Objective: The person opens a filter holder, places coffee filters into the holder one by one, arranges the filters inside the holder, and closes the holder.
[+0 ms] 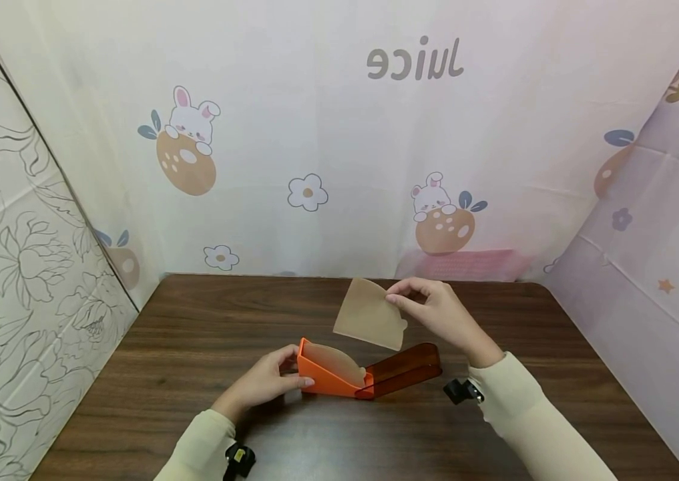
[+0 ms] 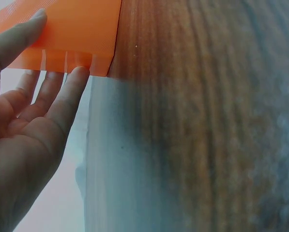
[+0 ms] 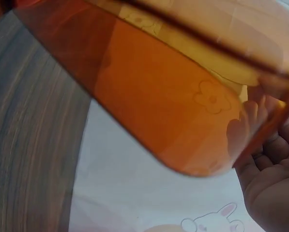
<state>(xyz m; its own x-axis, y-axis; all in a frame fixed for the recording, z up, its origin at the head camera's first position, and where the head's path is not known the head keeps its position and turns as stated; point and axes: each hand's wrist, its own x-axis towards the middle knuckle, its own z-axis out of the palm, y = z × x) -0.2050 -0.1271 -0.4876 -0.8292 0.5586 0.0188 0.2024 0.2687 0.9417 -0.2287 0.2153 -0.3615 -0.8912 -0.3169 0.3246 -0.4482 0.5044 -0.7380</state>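
A tan, fan-shaped paper coffee filter (image 1: 366, 314) with a small tab hangs above the table, pinched at its curved edge by my right hand (image 1: 435, 312). Below it stands an orange filter box (image 1: 326, 378), with more tan filter paper (image 1: 339, 361) showing inside. Its see-through amber lid (image 1: 406, 369) is swung out to the right. My left hand (image 1: 264, 381) holds the box at its tall left end, thumb on the near side. In the left wrist view, fingertips touch the box's end wall. The amber lid (image 3: 159, 96) partly covers my right hand (image 3: 275, 183) in the right wrist view.
Everything stands on a dark wood-grain table (image 1: 195, 321). A printed curtain (image 1: 291, 133) with rabbits and flowers hangs along the back edge, and more printed cloth hangs at both sides. Small black cameras (image 1: 462, 391) are strapped to the wrists.
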